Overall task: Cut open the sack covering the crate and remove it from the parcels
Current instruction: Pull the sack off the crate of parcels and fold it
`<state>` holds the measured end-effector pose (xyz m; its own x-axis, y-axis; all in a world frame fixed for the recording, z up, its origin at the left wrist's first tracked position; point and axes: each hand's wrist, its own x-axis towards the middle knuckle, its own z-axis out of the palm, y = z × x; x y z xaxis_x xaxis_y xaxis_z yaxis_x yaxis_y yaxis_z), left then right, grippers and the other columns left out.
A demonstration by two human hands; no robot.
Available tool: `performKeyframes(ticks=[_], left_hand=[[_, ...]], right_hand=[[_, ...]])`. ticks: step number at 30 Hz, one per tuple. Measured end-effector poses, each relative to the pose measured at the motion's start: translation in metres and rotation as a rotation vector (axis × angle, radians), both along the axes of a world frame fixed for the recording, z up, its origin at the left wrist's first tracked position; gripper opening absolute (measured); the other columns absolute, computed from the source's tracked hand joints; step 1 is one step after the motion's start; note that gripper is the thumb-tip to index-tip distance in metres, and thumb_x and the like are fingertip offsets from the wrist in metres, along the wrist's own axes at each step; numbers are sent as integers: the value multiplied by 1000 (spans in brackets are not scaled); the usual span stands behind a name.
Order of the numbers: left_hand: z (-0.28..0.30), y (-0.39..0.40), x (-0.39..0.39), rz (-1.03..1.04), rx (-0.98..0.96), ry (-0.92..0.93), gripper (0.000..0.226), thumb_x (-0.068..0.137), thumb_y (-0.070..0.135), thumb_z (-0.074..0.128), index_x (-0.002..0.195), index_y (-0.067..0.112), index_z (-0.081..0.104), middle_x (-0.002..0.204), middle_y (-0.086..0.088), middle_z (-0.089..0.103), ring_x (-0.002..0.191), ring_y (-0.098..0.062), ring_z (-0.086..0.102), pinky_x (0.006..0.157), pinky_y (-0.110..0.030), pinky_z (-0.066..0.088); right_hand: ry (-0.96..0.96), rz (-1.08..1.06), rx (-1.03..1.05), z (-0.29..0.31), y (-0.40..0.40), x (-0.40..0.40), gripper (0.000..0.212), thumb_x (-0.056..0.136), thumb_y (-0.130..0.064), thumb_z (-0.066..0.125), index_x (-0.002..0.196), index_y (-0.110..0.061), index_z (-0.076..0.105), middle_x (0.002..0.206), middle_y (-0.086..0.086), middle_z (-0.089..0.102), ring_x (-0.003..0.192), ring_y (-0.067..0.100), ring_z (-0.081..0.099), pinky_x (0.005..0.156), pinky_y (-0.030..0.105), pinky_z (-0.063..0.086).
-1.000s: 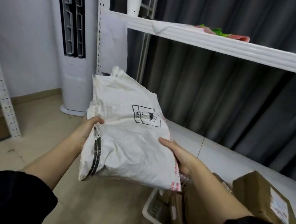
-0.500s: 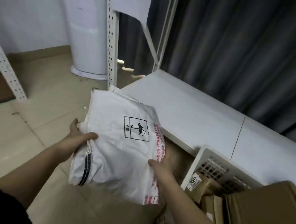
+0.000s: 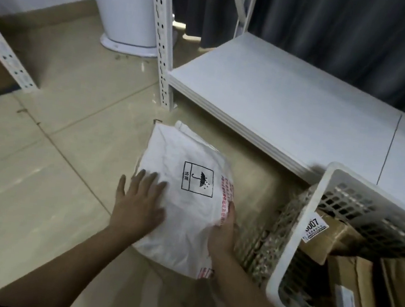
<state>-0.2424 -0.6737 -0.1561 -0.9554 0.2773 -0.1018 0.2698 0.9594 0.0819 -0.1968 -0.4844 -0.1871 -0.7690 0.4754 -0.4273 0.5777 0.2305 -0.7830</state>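
Head view. The folded white sack [image 3: 182, 197] lies low over the tiled floor [image 3: 39, 170], just beside the left wall of the white lattice crate [image 3: 296, 232], in front of the low shelf board's [image 3: 280, 99] front edge; whether it already touches the floor cannot be told. It is off the crate. The left hand [image 3: 138, 204] rests flat on the sack's left part, fingers straight and spread, gripping nothing. The right hand [image 3: 223, 229] holds the sack's right edge, along the red printed border, fingers curled under the fabric. An umbrella mark is printed on the upper face. Brown cardboard parcels [image 3: 334, 237] sit uncovered inside the crate, one bearing a white label.

Handling, as judged: the sack appears light, soft and limp, of woven plastic that may slide on itself and spring out of its folds. The bundle is best taken at its folded edges or pressed flat from above, as here. The removal step appears complete; only setting the bundle down seems to be left.
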Motion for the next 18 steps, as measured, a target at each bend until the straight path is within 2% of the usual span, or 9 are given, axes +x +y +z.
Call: performKeyframes(ticks=[1,2,3,5,7,10,13,15,18], left_hand=[[-11,-3,8,-69,-98,-52,67,73,54,42,127,19,61,138,-11,54,130,-36,47,100,-67,34],[-22,-8,15,-74,-169,-125,70,73,58,37,129,22,59,140,-11,52,132,-37,45,99,-68,34],[-32,-13,20,-37,-215,-201,73,76,63,32,138,28,49,149,-8,41,138,-36,36,102,-68,28],[-54,-19,22,4,-244,-255,76,83,69,24,151,38,12,162,-1,4,148,-31,3,111,-63,10],[-66,-17,22,48,-223,-306,76,87,70,24,150,40,-7,160,0,-16,147,-28,-13,114,-59,4],[-76,-15,17,100,-173,-391,77,89,67,31,149,41,-9,159,0,-20,147,-27,-14,117,-54,11],[-86,-22,10,89,-162,-455,80,87,66,37,149,42,-7,159,1,-20,148,-25,-13,117,-50,18],[-91,-28,5,56,-165,-509,87,84,69,42,149,42,-9,159,0,-22,148,-26,-12,116,-50,21],[-90,-28,6,-4,-180,-523,94,80,70,48,151,38,-4,160,-5,-19,148,-30,-11,115,-52,14]], right_hand=[[-2,27,48,-2,2,-2,67,90,7,41,148,-23,24,137,14,45,112,28,51,93,28,42],[-9,45,103,-4,4,-3,67,91,5,40,149,-25,23,142,14,39,114,26,49,93,26,41],[-28,52,183,-6,4,-3,66,93,0,41,150,-27,22,147,14,32,120,28,45,96,29,40],[-104,187,493,-6,-1,2,66,92,-13,47,150,-30,20,156,10,20,135,31,34,104,41,37],[-61,411,714,-10,-8,11,79,76,-22,65,148,-26,32,153,7,32,135,31,39,97,47,43],[-115,672,852,-26,-15,27,88,50,-45,81,132,-23,57,140,7,53,124,32,54,83,52,51],[-158,827,924,-42,-8,39,83,55,-53,78,129,-20,61,141,9,52,128,36,50,94,59,43],[-156,903,922,-51,-1,43,80,67,-56,68,135,-16,55,150,12,39,136,36,39,106,57,29],[-347,996,664,-62,9,41,82,90,-60,40,154,-19,8,160,6,-15,148,27,-7,117,51,9]])
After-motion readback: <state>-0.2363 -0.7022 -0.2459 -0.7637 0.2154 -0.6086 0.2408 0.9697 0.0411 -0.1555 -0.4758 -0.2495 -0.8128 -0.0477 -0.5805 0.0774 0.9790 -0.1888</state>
